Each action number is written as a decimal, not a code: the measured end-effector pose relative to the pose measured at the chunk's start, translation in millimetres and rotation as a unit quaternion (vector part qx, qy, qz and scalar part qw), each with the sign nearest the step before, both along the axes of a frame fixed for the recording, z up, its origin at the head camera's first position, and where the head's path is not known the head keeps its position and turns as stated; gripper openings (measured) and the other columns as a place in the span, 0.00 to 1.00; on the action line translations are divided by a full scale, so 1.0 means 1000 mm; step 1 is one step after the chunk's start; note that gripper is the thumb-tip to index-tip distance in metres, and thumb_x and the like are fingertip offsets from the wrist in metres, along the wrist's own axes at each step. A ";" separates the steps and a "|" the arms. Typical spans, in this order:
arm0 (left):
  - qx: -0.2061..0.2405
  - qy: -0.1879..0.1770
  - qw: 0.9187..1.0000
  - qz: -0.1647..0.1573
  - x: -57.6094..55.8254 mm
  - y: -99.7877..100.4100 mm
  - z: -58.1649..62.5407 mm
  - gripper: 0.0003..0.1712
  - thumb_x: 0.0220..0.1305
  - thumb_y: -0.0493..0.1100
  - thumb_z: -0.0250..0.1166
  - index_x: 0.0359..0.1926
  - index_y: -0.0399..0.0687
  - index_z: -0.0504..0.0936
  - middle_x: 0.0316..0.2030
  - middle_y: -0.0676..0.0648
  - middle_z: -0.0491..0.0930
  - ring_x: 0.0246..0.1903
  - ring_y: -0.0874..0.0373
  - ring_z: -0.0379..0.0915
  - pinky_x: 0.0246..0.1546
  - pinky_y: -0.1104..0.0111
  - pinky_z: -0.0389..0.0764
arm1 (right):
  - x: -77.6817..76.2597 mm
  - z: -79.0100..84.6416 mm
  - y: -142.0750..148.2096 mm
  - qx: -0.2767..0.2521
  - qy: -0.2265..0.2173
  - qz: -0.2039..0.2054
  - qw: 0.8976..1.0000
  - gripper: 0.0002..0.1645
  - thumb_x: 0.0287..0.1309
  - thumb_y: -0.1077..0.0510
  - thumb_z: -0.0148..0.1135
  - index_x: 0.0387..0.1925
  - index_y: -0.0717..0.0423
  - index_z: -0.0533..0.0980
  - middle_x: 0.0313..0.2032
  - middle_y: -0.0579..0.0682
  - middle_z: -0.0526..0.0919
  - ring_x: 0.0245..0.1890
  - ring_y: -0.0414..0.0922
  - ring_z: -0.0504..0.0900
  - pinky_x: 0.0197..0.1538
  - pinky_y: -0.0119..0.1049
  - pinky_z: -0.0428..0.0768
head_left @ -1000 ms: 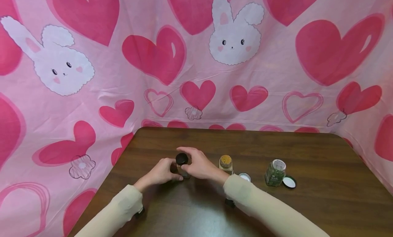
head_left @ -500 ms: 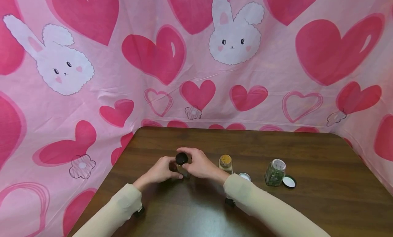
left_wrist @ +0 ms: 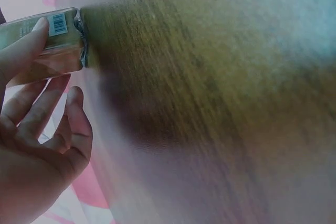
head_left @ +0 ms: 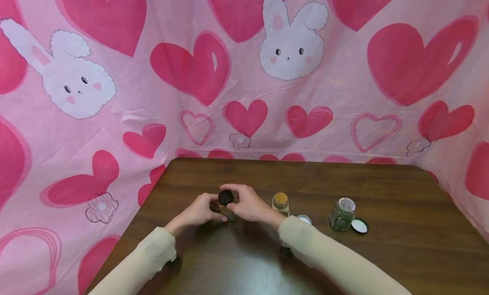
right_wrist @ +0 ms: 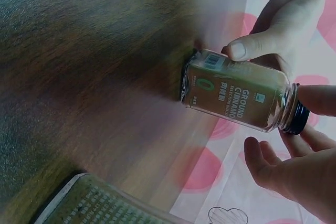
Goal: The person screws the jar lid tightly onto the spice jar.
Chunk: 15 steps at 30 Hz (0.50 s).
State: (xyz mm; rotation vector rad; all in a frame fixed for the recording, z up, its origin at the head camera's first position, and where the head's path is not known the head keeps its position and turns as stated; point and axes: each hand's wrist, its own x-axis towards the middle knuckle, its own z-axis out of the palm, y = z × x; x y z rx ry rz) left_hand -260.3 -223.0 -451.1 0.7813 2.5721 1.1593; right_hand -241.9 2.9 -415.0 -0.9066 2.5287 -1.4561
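A glass jar of ground cinnamon (right_wrist: pixel 236 90) stands upright on the table, its black lid (head_left: pixel 226 197) in place on top. My left hand (head_left: pixel 200 210) holds the jar's body from the left; in the left wrist view its thumb (left_wrist: pixel 31 40) lies on the label side near the barcode. My right hand (head_left: pixel 250 203) grips the lid from the right, with thumb and fingers on opposite sides of its rim, as the right wrist view shows. Part of the jar is hidden behind the hands in the head view.
Right of the hands stands an open jar of yellow powder (head_left: pixel 280 200), a lid (head_left: pixel 304 220) lying beside it. Farther right is a jar with green contents (head_left: pixel 340 218) and a white perforated top, its lid (head_left: pixel 360 226) leaning or lying next to it. Pink printed cloth (head_left: pixel 244 82) hangs behind the table.
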 end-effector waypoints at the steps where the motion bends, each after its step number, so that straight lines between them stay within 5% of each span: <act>1: 0.003 0.001 1.000 -0.001 0.000 0.000 -0.001 0.21 0.56 0.39 0.83 0.50 0.43 0.87 0.36 0.52 0.85 0.35 0.57 0.80 0.37 0.64 0.80 | 0.000 0.000 0.000 0.001 0.002 0.000 1.000 0.31 0.60 0.72 0.69 0.65 0.57 0.79 0.61 0.54 0.83 0.60 0.50 0.80 0.63 0.50 0.76; 7: 0.032 0.018 0.999 -0.036 -0.008 -0.009 -0.013 0.22 0.58 0.48 0.82 0.50 0.45 0.87 0.35 0.52 0.85 0.33 0.56 0.80 0.34 0.61 0.80 | 0.000 0.000 0.000 0.001 0.002 0.004 1.000 0.30 0.61 0.72 0.69 0.65 0.58 0.79 0.61 0.55 0.83 0.60 0.51 0.80 0.63 0.52 0.76; 9: 0.037 0.037 0.997 -0.050 -0.017 -0.015 -0.028 0.22 0.60 0.49 0.81 0.51 0.46 0.87 0.34 0.51 0.84 0.32 0.56 0.79 0.31 0.63 0.78 | 0.000 0.001 0.001 0.004 0.000 0.004 1.000 0.30 0.62 0.72 0.69 0.65 0.58 0.79 0.61 0.55 0.83 0.59 0.50 0.80 0.62 0.51 0.77; 15: 0.030 0.031 0.998 -0.042 -0.014 -0.012 -0.024 0.23 0.58 0.47 0.83 0.50 0.44 0.87 0.35 0.51 0.85 0.34 0.56 0.80 0.34 0.62 0.80 | -0.001 0.000 0.001 0.011 -0.003 -0.002 1.000 0.30 0.62 0.70 0.69 0.66 0.56 0.79 0.61 0.53 0.83 0.55 0.47 0.79 0.58 0.45 0.77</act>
